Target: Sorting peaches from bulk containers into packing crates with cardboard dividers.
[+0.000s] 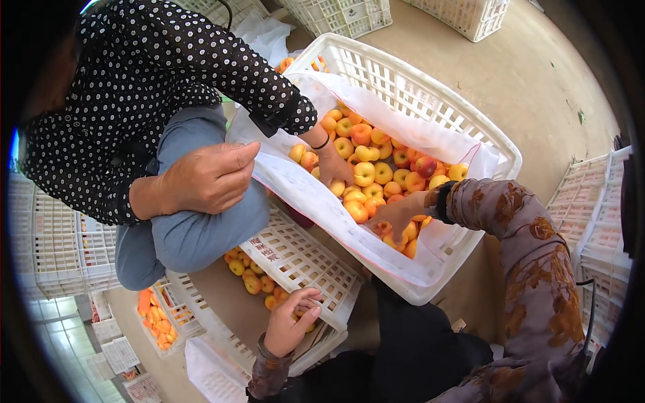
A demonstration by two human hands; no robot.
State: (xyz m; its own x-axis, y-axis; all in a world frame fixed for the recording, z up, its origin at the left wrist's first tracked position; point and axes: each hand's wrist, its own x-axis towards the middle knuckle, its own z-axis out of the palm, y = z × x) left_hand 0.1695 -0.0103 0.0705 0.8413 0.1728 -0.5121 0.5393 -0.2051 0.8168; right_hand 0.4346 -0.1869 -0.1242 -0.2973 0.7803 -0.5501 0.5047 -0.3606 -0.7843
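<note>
Yellow-orange stone fruits [364, 174] that look like nectarines fill a white slatted plastic crate [428, 88]. White liner cloth [322, 206] with red-stitched edges drapes over its sides. My right hand [398, 217] reaches into the near end of this crate, fingers down among the fruits; whether it grips one is hidden. Over a lower crate [307, 262], my left hand [292, 322] hovers with thumb and fingers apart and bent, no fruit seen held in it. Inside that crate, more fruits [252, 282] lie beside a brown sheet [221, 297], perhaps cardboard.
Opposite me sits a co-worker, one hand [335, 166] in the upper crate's fruits and the other hand [206, 176] raised, fingers curled, beside the liner. More white crates stand at the back [342, 17], right [579, 201] and left [55, 242]. Orange fruits [157, 322] fill a box at lower left.
</note>
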